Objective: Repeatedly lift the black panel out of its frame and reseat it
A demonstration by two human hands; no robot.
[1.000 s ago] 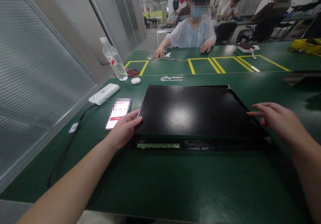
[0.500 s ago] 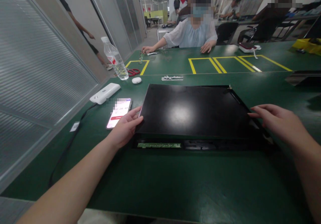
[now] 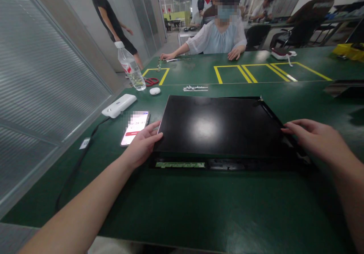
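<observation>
A large black panel [image 3: 216, 127] lies flat on the green table [image 3: 199, 208], with a strip of green circuit board [image 3: 180, 165] showing under its near edge. My left hand [image 3: 142, 146] grips the panel's near left edge, fingers curled against it. My right hand [image 3: 317, 140] rests on the panel's right edge, fingers stretched along it and slightly bent.
A phone [image 3: 134, 123] with a lit screen lies just left of the panel, beside a white power bank [image 3: 118, 105] with a black cable. A water bottle [image 3: 129, 66], red scissors [image 3: 150, 81] and a white earbud case [image 3: 155, 91] stand farther back. A masked person [image 3: 218, 34] sits opposite; another person [image 3: 112, 17] walks at back left.
My hands have barely moved; the right one has settled closer onto the panel's right edge. The seated person's hand reached out to the left. A person has walked into view at back left.
</observation>
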